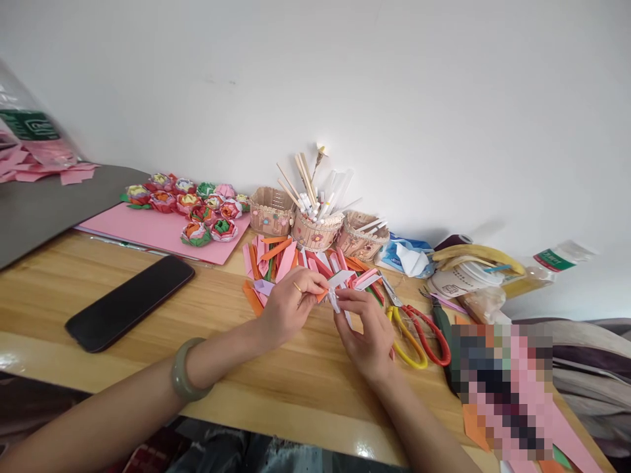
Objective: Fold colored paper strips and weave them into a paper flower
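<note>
My left hand (pixel 294 301), with a ring on one finger, pinches a small orange paper piece (pixel 322 295) near the middle of the table. Close beside it, my right hand (pixel 367 328) has its fingers closed on a folded white paper piece (pixel 334 301). The two pieces meet between my fingertips; whether they are joined is too small to tell. Behind my hands lies a loose heap of folded paper strips (pixel 286 261) in pink, orange, white, red and green.
A black phone (pixel 131 302) lies left. Paper flowers (pixel 196 233) rest on pink sheets (pixel 118 230). Decorated baskets (pixel 271 220) hold sticks by the wall. Scissors (pixel 419 332), a lidded cup (pixel 466 279) and a tissue pack (pixel 404 253) are on the right.
</note>
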`<state>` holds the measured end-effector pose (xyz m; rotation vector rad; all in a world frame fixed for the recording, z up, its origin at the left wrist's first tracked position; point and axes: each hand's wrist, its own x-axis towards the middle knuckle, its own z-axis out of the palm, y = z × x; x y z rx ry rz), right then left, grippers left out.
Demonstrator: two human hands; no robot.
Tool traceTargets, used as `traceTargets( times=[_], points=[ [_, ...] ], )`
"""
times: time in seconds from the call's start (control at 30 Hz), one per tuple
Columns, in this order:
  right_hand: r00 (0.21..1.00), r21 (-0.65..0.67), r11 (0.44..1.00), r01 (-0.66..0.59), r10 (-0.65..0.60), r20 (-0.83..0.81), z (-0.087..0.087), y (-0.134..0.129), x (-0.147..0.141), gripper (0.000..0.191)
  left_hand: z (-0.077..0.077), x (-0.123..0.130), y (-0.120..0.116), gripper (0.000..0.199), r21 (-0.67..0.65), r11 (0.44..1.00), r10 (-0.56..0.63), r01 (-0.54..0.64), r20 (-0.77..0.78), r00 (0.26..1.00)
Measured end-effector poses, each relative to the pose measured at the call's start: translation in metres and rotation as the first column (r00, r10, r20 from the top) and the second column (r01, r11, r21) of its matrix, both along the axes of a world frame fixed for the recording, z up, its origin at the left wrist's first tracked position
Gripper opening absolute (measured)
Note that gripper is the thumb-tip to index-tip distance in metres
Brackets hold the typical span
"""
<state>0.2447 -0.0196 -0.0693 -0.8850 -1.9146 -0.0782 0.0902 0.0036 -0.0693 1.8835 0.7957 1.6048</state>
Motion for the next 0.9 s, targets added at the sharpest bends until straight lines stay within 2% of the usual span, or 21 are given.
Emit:
traceTargets(
  times=[0.1,0.23,0.33,0.4,0.53,0.6,0.67,0.73,0.77,0.83,0.9],
  points=[
    [0.999,-0.141,0.990,0.002,-0.007,-0.034,0.002,0.002,0.001,0.025,-0.001,-0.002,0.002,0.011,-0.008,1.000,0.021,-0.021,-0.005,1.000],
    [0.995,-0.287,0.954,-0.086,0.066,-0.078,0.007,0.002,0.006,0.025,-0.001,-0.003,0.004,0.014,0.011,1.000,-0.028,0.029,-0.047,0.998],
    [0.981,-0.448,0.891,-0.075,-0.015,-0.195,0.011,0.002,0.006,0.014,-0.001,-0.004,0.003,0.018,-0.013,0.998,-0.057,0.056,-0.108,0.992],
    [0.975,-0.543,0.838,-0.061,-0.068,-0.214,0.012,0.002,0.005,0.013,-0.002,-0.004,0.003,0.021,-0.028,0.998,-0.068,0.064,-0.151,0.986],
    [0.964,-0.624,0.773,-0.114,-0.065,-0.257,0.014,0.002,0.002,0.018,-0.002,-0.005,0.002,0.020,-0.003,0.994,-0.107,0.108,-0.197,0.975],
    [0.962,-0.637,0.757,-0.148,-0.039,-0.270,0.014,0.004,0.002,0.017,0.001,-0.006,0.001,0.016,-0.044,0.987,-0.160,0.155,-0.151,0.975],
    [0.972,-0.635,0.759,-0.144,-0.011,-0.234,0.014,0.005,0.004,0.017,0.005,-0.006,0.002,0.029,-0.175,0.958,-0.239,0.226,-0.053,0.970],
    [0.990,-0.583,0.807,-0.091,0.009,-0.142,0.013,0.007,0.005,0.016,0.008,-0.006,0.004,0.040,-0.322,0.903,-0.291,0.284,0.028,0.956],
    [0.997,-0.537,0.842,-0.055,0.014,-0.081,0.012,0.008,0.005,0.015,0.009,-0.005,0.005,0.038,-0.366,0.884,-0.299,0.291,0.036,0.954],
    [1.000,-0.442,0.897,-0.007,0.019,0.024,0.011,0.008,0.006,0.011,0.008,-0.004,0.008,0.025,-0.373,0.889,-0.284,0.266,0.005,0.959],
    [0.999,-0.421,0.907,-0.013,0.034,0.042,0.010,0.007,0.005,0.009,0.006,-0.002,0.010,0.014,-0.328,0.919,-0.243,0.221,-0.026,0.970]
  ],
)
